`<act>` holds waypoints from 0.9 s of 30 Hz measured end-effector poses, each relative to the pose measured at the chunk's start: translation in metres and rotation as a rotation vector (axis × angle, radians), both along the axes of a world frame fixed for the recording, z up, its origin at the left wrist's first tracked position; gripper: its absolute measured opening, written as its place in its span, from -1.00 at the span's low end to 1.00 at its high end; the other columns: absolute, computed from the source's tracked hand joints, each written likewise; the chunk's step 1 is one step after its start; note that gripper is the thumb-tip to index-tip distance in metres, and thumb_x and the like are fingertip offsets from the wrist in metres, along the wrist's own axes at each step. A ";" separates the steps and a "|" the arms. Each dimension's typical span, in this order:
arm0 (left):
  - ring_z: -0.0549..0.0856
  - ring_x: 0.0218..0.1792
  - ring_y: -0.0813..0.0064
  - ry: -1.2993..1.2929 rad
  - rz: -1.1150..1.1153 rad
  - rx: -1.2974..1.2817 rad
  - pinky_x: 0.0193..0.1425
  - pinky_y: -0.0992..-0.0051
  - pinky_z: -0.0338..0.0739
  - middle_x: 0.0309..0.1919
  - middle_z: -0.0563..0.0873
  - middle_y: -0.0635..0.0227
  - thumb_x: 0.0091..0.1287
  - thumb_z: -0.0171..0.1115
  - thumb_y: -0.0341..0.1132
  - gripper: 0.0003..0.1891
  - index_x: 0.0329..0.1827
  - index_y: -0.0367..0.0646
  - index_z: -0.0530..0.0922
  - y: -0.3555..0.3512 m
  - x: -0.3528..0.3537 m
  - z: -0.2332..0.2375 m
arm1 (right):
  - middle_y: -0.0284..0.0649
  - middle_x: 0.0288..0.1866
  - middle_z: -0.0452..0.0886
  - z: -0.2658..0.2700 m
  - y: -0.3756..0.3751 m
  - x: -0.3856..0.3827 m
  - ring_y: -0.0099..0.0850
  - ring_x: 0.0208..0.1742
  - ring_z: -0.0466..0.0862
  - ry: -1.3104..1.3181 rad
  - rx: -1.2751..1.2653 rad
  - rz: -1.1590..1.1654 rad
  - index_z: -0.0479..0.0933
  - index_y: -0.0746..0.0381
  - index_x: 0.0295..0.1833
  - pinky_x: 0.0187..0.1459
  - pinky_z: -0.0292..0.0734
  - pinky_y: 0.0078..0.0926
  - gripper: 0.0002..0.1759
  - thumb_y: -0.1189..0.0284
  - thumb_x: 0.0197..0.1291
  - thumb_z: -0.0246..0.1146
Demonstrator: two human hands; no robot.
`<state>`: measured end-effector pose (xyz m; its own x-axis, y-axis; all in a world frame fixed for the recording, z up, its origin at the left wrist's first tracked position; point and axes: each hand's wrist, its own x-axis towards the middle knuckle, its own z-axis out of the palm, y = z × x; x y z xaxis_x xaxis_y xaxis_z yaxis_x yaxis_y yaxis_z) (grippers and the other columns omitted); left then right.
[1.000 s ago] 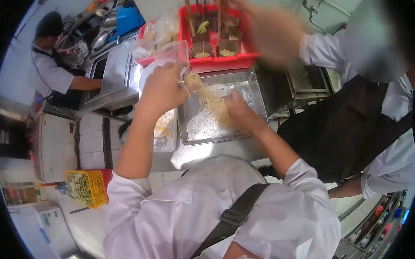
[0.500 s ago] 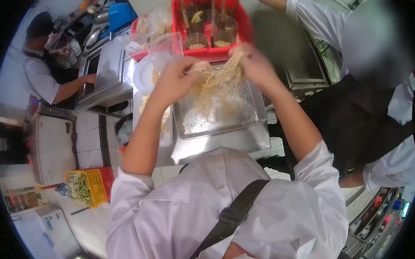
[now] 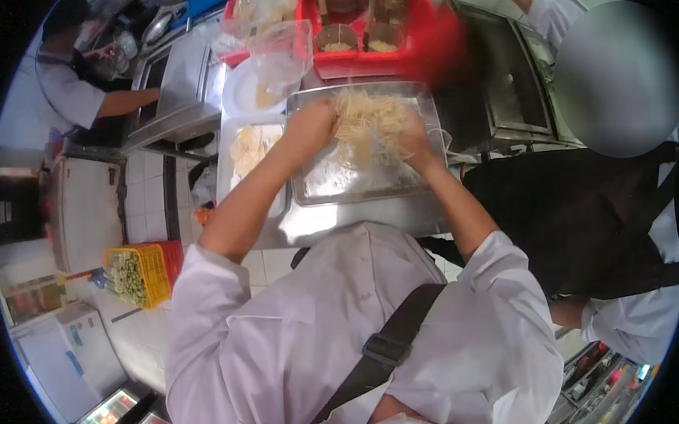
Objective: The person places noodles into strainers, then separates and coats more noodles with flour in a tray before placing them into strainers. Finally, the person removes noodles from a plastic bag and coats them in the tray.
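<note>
Pale thin noodles [image 3: 366, 121] are bunched between my two hands, low over a metal tray [image 3: 331, 190]. My left hand [image 3: 314, 125] is closed on the left side of the bunch. On the right side my right hand [image 3: 413, 138] grips the noodles, its fingers partly hidden and blurred. To the left lie a white tray [image 3: 220, 167] with pale food pieces and a round white plate [image 3: 238, 92] partly under a clear plastic bag [image 3: 281, 49].
A red bin [image 3: 349, 63] with strainer cups and wooden handles stands behind the tray. One person [image 3: 564, 212] is close on my right, another [image 3: 70, 90] at far left. A yellow crate [image 3: 158, 274] of green stalks is on the floor.
Both hands have come down with the noodles, from raised near the red bin to low over the metal tray. A red blur now shows beside the bin's right end.
</note>
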<state>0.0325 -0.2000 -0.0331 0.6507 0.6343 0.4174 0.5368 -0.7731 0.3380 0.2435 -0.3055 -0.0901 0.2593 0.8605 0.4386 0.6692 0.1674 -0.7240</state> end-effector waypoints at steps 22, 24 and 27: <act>0.69 -0.04 0.32 0.117 -0.183 0.186 0.17 0.32 0.52 -0.09 0.74 0.23 0.29 0.39 -0.22 -0.59 0.14 -0.23 0.61 0.012 -0.012 0.244 | 0.16 -0.15 0.69 0.029 0.021 0.022 0.08 -0.06 0.69 -0.186 -0.198 0.515 0.64 0.33 -0.06 0.00 0.56 0.01 -0.70 0.36 0.27 0.13; 0.61 0.19 0.11 0.054 -0.340 0.141 0.30 0.21 0.45 0.16 0.63 0.08 0.13 0.52 -0.25 -0.42 0.23 -0.16 0.54 0.033 -0.007 0.166 | 0.17 -0.14 0.67 0.120 -0.001 0.008 0.12 0.01 0.66 -0.383 -0.431 0.278 0.63 0.32 -0.05 0.06 0.52 0.03 -0.73 0.47 0.18 0.15; 0.60 0.22 0.18 0.088 -0.264 -0.468 0.33 0.27 0.45 0.19 0.62 0.03 0.10 0.56 -0.14 -0.27 0.30 -0.28 0.47 0.037 0.029 -0.005 | 0.09 -0.09 0.67 0.166 0.007 0.004 0.09 0.05 0.64 -0.175 -0.231 0.284 0.61 0.24 -0.01 0.07 0.53 -0.03 -0.69 0.48 0.10 0.21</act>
<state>0.0613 -0.1630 -0.0384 0.8328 0.5496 0.0665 0.3864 -0.6630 0.6412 0.2478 -0.2983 0.0756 -0.0647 0.9683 0.2413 0.7365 0.2095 -0.6432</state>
